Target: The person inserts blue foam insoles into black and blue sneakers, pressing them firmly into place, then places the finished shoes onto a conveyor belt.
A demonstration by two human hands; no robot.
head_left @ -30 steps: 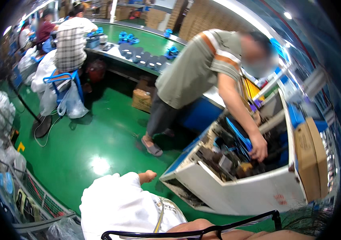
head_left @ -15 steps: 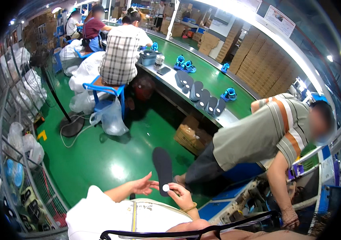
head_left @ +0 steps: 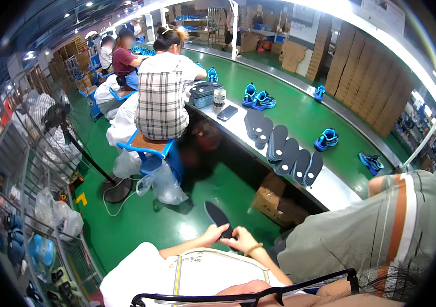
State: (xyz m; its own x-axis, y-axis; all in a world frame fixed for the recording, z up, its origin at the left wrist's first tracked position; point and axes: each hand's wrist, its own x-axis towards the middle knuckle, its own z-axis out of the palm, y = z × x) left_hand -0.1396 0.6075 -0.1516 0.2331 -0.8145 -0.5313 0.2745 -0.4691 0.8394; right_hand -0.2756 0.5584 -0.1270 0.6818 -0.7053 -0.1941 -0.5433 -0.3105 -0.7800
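Note:
A dark shoe insole [head_left: 217,213] is held low in front of my body, tilted so that its far end points away and to the left. My left hand [head_left: 214,234] is closed on its left edge, thumb on top. My right hand [head_left: 241,239], with a band at the wrist, pinches the near end of the insole. The white round sticker that showed there earlier is hidden by my fingers.
Several dark insoles [head_left: 278,143] lie in a row on the bench edge, beside a phone [head_left: 227,113] and a can [head_left: 219,98]. Blue shoes [head_left: 326,139] stand on the green conveyor [head_left: 300,110]. A co-worker [head_left: 351,225] leans close on my right; another [head_left: 162,87] sits ahead.
My left hand has gone from spread fingers beside the insole to gripping it. The insole has tilted and shows less of its face. My view has shifted, and the co-worker at right appears nearer.

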